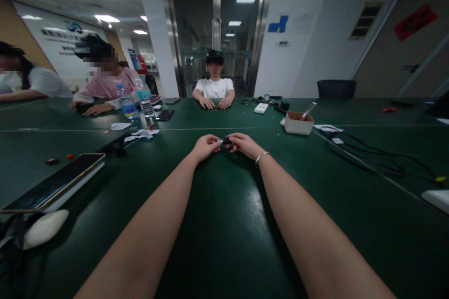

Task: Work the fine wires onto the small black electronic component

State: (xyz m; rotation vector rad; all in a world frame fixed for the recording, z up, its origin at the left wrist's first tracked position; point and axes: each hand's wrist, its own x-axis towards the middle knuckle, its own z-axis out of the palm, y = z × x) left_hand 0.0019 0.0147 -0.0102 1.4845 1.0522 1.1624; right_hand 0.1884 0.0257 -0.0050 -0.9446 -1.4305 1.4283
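Both my arms reach out over the dark green table (224, 224), and my hands meet near its middle. Between them is a small black piece with a silvery end (225, 141), too small and dim for its kind to be made out. My left hand (206, 148) pinches the silvery end between thumb and fingertips. The black end sits in the closed fingers of my right hand (244, 144), which wears a silver bracelet (262, 159) at the wrist. The fingertips partly cover the piece.
At left lie a large phone (59, 182), a pale rounded object (46, 229) and paper scraps (140, 135); water bottles (143, 98) stand beyond. A small box (299, 124) and black cables (372, 149) are at right. A person (214, 88) sits opposite; others sit at left.
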